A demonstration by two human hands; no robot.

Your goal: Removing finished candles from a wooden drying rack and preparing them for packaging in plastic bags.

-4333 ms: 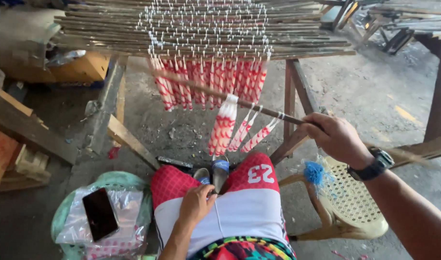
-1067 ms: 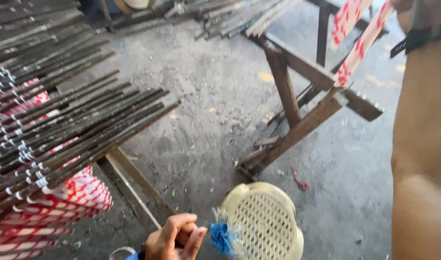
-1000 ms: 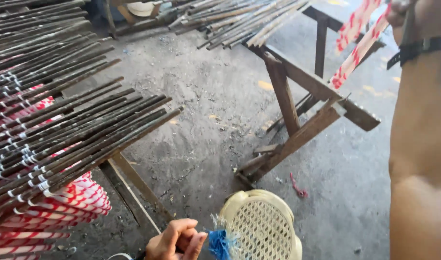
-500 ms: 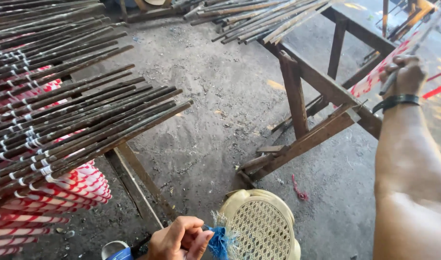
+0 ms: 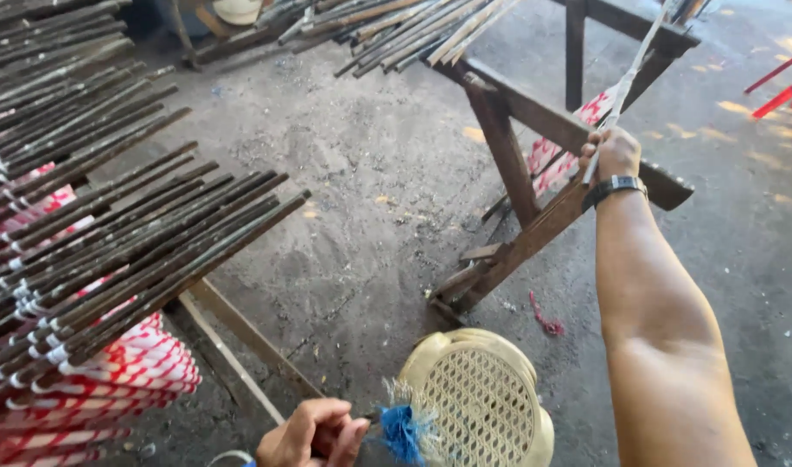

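Stick [image 5: 625,86] upright in right hand [image 5: 614,154]

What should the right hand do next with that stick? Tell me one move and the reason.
Probably lay the stick onto the wooden rack. The right hand grips it near the rack's beam, where other sticks already lie; the left hand is busy with blue string.

Both arms are bare, with no sleeve showing anywhere along them; the right hand [image 5: 615,152] has a dark wristwatch [image 5: 612,188] with a broad black strap and a squarish black case buckled snugly at the wrist. The left hand [image 5: 314,431] shows only at the bottom edge; it wears no ring or glove that can be made out.
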